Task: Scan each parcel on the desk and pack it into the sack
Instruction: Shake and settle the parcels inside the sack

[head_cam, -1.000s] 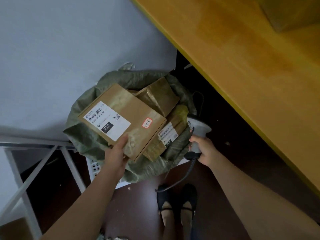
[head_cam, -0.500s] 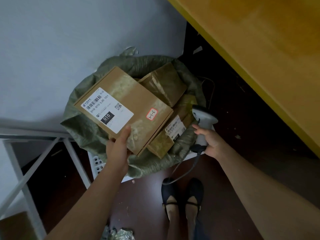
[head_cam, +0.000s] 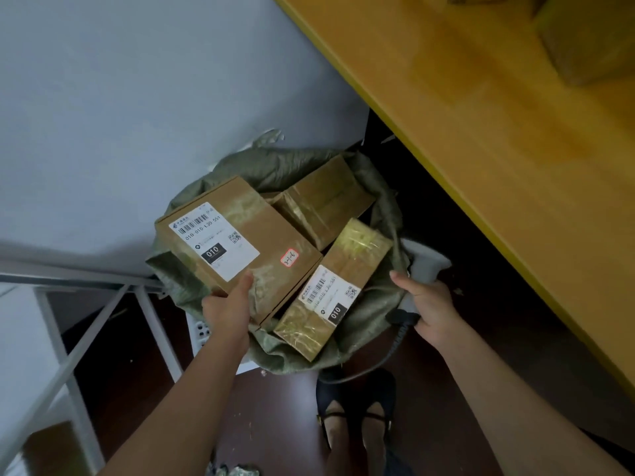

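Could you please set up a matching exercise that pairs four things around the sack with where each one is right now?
Things:
1. flat box
2. long box
3. scanner
4. sack

Places:
A. on the floor beside the desk, holding boxes
B. held by the right hand
C. held at its near edge by the left hand
D. lying in the sack, untouched by either hand

Pairs: 1-C, 2-D, 3-B, 4-A
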A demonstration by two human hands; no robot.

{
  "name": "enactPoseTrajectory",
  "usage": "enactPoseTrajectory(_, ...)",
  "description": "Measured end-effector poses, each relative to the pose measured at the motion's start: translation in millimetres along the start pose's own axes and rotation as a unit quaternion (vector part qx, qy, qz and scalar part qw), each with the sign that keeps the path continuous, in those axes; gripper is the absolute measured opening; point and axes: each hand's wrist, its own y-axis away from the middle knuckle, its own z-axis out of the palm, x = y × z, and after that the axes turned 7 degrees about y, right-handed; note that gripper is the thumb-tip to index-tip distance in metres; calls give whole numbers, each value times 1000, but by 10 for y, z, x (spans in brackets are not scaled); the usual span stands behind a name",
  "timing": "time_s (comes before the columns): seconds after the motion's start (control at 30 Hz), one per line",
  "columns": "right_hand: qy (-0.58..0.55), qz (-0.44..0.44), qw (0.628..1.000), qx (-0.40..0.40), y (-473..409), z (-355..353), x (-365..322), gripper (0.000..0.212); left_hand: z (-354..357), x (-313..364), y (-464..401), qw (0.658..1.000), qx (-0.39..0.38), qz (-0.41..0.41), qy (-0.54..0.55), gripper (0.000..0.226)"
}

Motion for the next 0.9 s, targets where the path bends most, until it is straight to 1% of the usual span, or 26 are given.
enactPoseTrajectory(0.03, 26, 9, 1000, 8, 7, 9, -6, 31, -28, 21, 20, 1000, 6, 2, -6, 63)
enactPoseTrajectory(0.1, 61, 21, 998, 26, 15, 21, -20, 28, -80, 57, 64, 1000, 5, 12, -12, 63)
enactPoseTrajectory(0.17, 66, 22, 997, 36, 44, 33, -43, 27, -135, 99, 118, 1000, 0, 19, 6, 65)
enactPoseTrajectory(0.23, 59, 29, 997, 29, 81, 50, -77, 30, -215, 129, 152, 999, -15, 23, 32, 64)
enactPoseTrajectory(0.3, 37, 34, 999, 10, 107, 74, -121, 27, -313, 114, 147, 996, -56, 36, 60, 58)
enactPoseTrajectory(0.33, 24, 37, 999, 1, 109, 90, -136, 27, -352, 90, 158, 993, -87, 38, 69, 59)
enactPoseTrajectory(0.4, 17, 31, 999, -4, 103, 122, -156, 31, -370, 1, 199, 991, -120, 41, 37, 71)
enactPoseTrajectory(0.47, 30, 15, 999, 5, 90, 149, -157, 31, -296, -82, 254, 992, -110, 59, -19, 74)
enactPoseTrajectory(0.53, 31, 0, 1000, 1, 104, 146, -148, 29, -166, -133, 332, 990, -77, 91, -71, 66)
enactPoseTrajectory(0.6, 9, -11, 1000, -26, 146, 108, -159, 26, -53, -156, 412, 982, -64, 131, -122, 63)
enactPoseTrajectory(0.67, -9, -4, 999, -50, 165, 61, -198, 36, -13, -194, 437, 971, -71, 169, -153, 65)
enactPoseTrajectory(0.7, -9, 8, 998, -58, 178, 47, -223, 44, -21, -208, 425, 969, -72, 176, -158, 65)
enactPoseTrajectory(0.73, -9, 23, 997, -68, 194, 42, -244, 46, -31, -208, 420, 970, -70, 172, -155, 66)
enactPoseTrajectory(0.83, -10, 51, 996, -79, 250, 74, -276, 30, -101, -203, 373, 979, -57, 143, -137, 68)
enactPoseTrajectory(0.9, 16, 35, 997, -65, 296, 116, -298, 25, -169, -210, 320, 978, -48, 147, -141, 69)
